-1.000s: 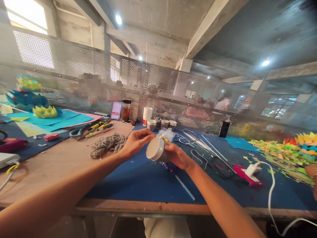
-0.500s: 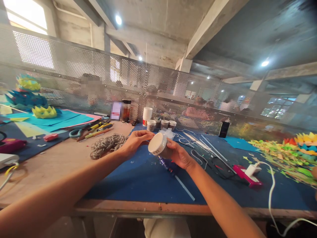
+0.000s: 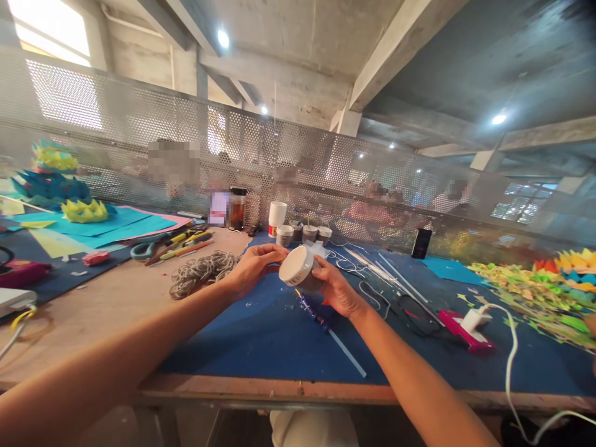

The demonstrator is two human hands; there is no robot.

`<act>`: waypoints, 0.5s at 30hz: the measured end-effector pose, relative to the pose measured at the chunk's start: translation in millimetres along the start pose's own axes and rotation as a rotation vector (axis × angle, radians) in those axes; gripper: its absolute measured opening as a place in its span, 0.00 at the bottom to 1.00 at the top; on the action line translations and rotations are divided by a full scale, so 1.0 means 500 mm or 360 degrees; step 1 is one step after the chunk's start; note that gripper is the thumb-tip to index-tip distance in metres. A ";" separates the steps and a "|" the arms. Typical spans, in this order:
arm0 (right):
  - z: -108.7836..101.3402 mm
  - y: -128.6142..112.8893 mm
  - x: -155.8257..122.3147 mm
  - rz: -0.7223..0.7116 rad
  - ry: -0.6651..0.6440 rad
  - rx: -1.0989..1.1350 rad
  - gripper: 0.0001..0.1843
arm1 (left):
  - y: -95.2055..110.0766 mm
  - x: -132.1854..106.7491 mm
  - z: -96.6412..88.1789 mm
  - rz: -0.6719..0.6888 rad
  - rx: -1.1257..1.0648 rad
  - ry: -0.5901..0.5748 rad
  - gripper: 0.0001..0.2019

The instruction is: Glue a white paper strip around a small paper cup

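Observation:
A small round jar with a white lid [image 3: 298, 268] is held over the blue mat [image 3: 261, 335], tilted with its lid towards me. My right hand [image 3: 336, 287] is wrapped round the jar's body from the right. My left hand [image 3: 254, 267] pinches the rim of the white lid with thumb and fingertips. Just below the jar a thin translucent stick [image 3: 333, 335] lies on the mat.
A coil of grey cord [image 3: 201, 270] lies left of my hands. Scissors and pliers [image 3: 172, 243] sit farther left beside coloured paper sheets [image 3: 107, 222]. Small jars and a white cup [image 3: 298, 228] stand by the perforated metal screen [image 3: 233, 161]. A pink tool with white cable [image 3: 465, 326] and paper flowers [image 3: 540, 282] lie right.
The jar has risen slightly and tilted more upward; my left fingers stay pinched on the lid rim. Both arms are otherwise nearly still.

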State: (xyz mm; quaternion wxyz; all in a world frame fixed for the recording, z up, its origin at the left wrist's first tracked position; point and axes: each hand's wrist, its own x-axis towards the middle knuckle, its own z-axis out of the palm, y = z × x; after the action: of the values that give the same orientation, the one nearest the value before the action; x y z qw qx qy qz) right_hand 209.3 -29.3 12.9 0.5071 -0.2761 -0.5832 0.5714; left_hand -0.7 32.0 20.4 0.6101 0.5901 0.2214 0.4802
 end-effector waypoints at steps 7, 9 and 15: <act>-0.003 0.003 0.002 -0.0047 0.0037 -0.0065 0.23 | 0.000 0.001 0.000 0.0039 0.0098 0.0025 0.12; -0.007 0.006 0.003 -0.0062 0.0026 -0.0103 0.24 | -0.003 0.002 -0.002 0.0069 0.0171 0.0028 0.13; -0.014 0.011 0.003 -0.0121 0.0068 -0.0354 0.25 | 0.002 -0.002 0.001 0.0303 0.0580 0.0137 0.16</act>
State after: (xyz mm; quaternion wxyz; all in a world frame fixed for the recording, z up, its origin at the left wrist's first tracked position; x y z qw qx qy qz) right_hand 213.6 -24.3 7.1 0.5069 -0.3203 -0.6422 0.4775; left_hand -0.9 30.7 21.0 0.4352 0.6880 0.2736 0.5123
